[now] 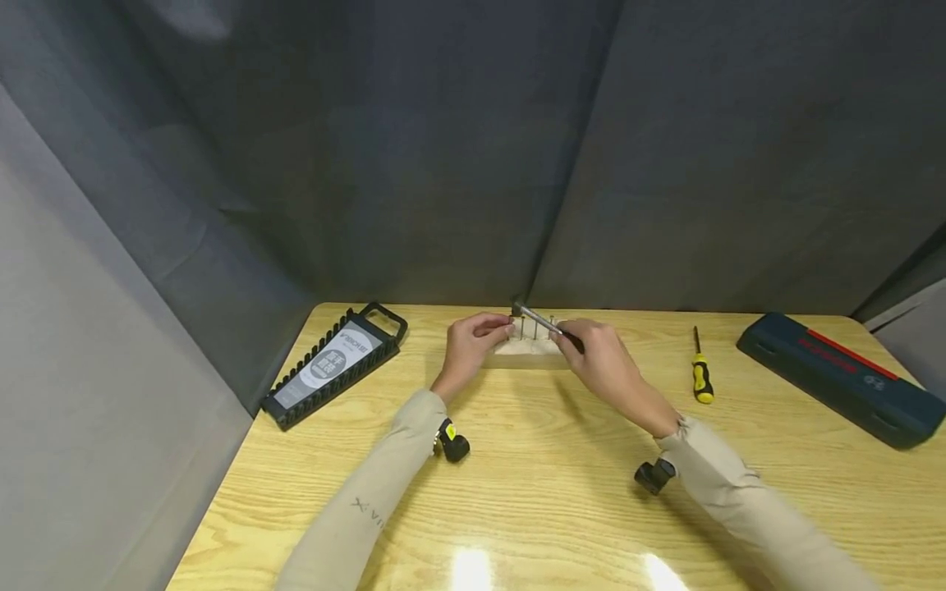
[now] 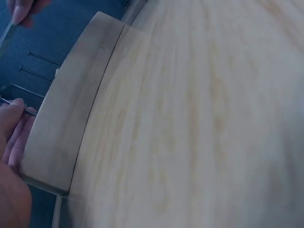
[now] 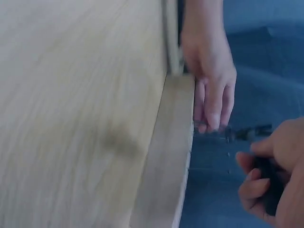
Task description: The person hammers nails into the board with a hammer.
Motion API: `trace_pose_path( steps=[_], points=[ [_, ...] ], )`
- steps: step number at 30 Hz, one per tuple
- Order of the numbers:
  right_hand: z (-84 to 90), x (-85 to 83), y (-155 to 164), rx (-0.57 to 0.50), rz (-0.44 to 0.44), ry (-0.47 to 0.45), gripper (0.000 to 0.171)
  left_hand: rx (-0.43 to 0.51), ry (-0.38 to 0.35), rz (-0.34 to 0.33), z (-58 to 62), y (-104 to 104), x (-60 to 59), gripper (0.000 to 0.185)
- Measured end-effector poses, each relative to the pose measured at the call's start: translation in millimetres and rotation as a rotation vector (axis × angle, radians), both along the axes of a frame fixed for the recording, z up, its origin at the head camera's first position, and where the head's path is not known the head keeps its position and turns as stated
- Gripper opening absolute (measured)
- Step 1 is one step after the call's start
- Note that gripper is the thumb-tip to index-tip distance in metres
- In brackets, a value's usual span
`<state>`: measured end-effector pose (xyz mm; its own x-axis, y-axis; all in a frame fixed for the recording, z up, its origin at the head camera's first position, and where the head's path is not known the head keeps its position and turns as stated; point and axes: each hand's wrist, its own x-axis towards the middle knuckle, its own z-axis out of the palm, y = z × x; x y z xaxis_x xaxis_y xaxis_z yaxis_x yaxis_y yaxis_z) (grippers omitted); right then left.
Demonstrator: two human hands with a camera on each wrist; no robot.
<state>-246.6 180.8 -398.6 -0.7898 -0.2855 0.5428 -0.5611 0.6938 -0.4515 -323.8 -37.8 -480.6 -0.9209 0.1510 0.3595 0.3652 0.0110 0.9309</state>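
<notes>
A pale wooden block lies near the table's far edge. Three nails stand upright in a row along it. At the block's left end my left hand pinches another nail between thumb and fingers, its point against the wood. My right hand grips a hammer by its black handle. The hammer's head is close to the top of the pinched nail; whether they touch I cannot tell. Fingers partly hide that nail in the right wrist view.
To the left lies a black wrench rack with a printed label. A yellow-and-black screwdriver lies on the wooden table at the right, beside a dark blue tool case. A grey curtain hangs behind the far edge.
</notes>
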Motion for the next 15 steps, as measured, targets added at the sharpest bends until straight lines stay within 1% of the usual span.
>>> trace_pose_path(
  steps=[2,6,8,14,15],
  points=[
    [-0.2,1.8,2.3,0.003,0.003,-0.036,0.015,0.005,-0.005,-0.003,0.3,0.8,0.3,0.018],
    [4.5,1.1,6.2,-0.063,-0.010,-0.009,0.018,-0.001,-0.008,-0.002,0.6,1.5,0.6,0.017],
    [5.2,-0.7,6.2,-0.051,-0.007,-0.009,0.018,-0.006,-0.009,0.005,0.5,1.3,0.2,0.017],
    [1.6,-4.1,4.5,0.006,0.004,-0.107,0.014,-0.004,0.001,-0.001,2.9,0.8,-0.8,0.016],
    [2.6,-4.3,4.2,0.003,0.006,-0.108,0.015,-0.002,0.004,-0.005,3.4,0.9,-1.0,0.017]
  ],
)
